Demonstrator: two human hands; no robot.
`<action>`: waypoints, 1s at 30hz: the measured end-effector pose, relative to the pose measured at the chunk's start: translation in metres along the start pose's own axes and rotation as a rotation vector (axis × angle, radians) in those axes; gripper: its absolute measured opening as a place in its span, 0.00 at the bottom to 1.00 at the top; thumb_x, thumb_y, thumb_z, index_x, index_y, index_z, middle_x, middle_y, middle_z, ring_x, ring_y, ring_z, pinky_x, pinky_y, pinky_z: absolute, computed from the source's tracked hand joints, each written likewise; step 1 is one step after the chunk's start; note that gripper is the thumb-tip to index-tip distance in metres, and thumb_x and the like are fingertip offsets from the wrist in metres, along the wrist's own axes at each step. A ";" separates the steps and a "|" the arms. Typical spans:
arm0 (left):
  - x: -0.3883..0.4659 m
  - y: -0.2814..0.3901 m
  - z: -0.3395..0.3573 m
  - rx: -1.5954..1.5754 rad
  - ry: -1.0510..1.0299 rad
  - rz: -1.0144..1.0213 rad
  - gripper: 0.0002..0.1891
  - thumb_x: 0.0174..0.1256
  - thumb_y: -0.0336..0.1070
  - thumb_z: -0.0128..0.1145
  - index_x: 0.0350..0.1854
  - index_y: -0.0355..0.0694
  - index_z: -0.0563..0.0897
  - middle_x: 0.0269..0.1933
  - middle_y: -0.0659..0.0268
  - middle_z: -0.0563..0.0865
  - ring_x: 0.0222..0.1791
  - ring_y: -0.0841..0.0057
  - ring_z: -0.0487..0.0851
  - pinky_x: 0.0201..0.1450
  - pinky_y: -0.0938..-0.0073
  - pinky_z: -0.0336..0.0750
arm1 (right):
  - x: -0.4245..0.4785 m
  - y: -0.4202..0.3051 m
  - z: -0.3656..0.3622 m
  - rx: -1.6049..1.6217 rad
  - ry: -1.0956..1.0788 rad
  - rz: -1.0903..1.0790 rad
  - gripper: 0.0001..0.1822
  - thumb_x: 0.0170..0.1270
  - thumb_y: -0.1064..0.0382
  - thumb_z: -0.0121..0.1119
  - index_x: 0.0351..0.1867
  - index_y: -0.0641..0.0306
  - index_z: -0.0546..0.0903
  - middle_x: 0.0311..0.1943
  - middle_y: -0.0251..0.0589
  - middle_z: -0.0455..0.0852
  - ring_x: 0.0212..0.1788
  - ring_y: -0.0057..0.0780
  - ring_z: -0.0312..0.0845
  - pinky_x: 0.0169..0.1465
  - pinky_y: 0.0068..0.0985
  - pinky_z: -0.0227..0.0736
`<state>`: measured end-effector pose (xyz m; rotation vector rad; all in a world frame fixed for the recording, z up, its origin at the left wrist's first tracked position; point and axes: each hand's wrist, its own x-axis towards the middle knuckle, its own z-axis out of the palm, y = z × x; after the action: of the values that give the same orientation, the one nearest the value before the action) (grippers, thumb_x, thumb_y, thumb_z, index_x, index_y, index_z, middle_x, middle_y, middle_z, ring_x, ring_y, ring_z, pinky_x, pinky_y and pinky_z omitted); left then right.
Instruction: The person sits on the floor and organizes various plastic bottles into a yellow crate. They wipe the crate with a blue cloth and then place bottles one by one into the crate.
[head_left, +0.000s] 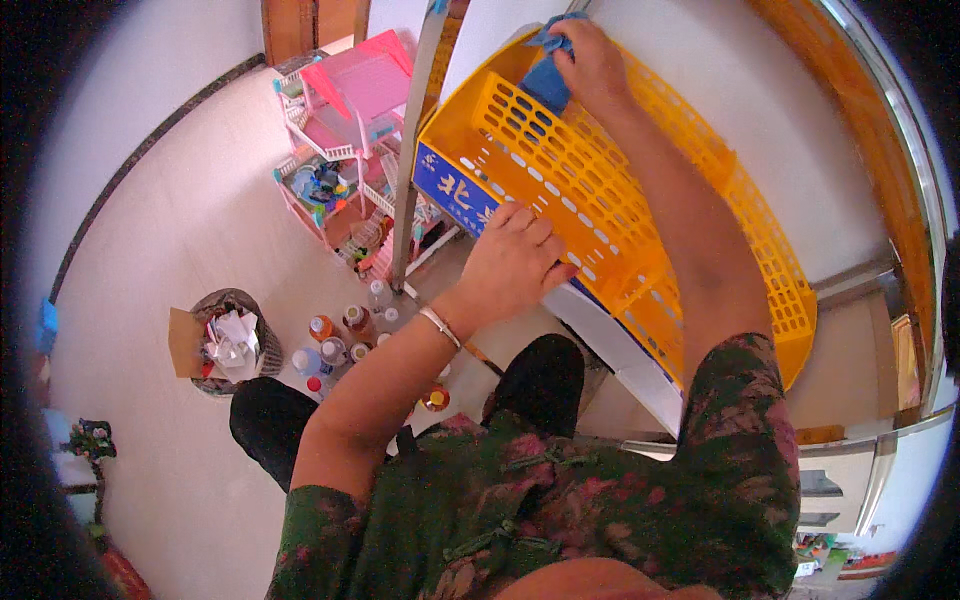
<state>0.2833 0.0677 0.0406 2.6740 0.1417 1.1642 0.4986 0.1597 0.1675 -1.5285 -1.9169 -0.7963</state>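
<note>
A yellow plastic display rack with perforated dividers (562, 142) stands before me, and a blue strip with white writing (459, 187) runs along its front edge. My right hand (592, 64) grips a blue cloth (546, 82) at the rack's far upper corner; part of the cloth hangs behind the perforated divider. On the front edge lies my left hand (517, 251), its fingers bent over the rim beside the blue strip. A white bracelet (440, 328) is around my left wrist.
Several bottles (334, 350) stand on the floor near my knees. Left of them is a full waste basket (232, 345) with a cardboard flap. A pink dollhouse (367, 82) stands beyond a metal post (411, 150) next to the rack.
</note>
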 end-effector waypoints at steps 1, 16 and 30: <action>0.000 -0.001 0.002 -0.011 0.002 0.003 0.13 0.54 0.47 0.56 0.31 0.41 0.79 0.35 0.62 0.77 0.44 0.64 0.73 0.55 0.62 0.62 | -0.009 0.002 -0.003 0.059 -0.115 0.012 0.11 0.53 0.67 0.58 0.39 0.60 0.77 0.38 0.43 0.79 0.40 0.42 0.76 0.44 0.32 0.72; 0.002 0.004 -0.002 0.024 0.065 0.013 0.13 0.54 0.45 0.58 0.29 0.38 0.81 0.34 0.61 0.79 0.42 0.65 0.74 0.57 0.62 0.62 | -0.064 -0.017 -0.071 0.118 -1.310 0.455 0.17 0.63 0.52 0.49 0.46 0.59 0.79 0.39 0.41 0.84 0.36 0.29 0.80 0.39 0.28 0.73; 0.006 0.003 0.001 0.044 0.010 0.008 0.12 0.54 0.44 0.58 0.28 0.39 0.79 0.33 0.60 0.77 0.42 0.63 0.73 0.57 0.60 0.61 | -0.052 0.027 -0.127 0.123 -1.176 0.270 0.12 0.53 0.60 0.61 0.40 0.57 0.80 0.32 0.37 0.81 0.36 0.29 0.77 0.40 0.27 0.71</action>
<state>0.2883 0.0655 0.0444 2.7097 0.1604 1.1906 0.5431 0.0362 0.2173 -2.3658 -2.2957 0.4936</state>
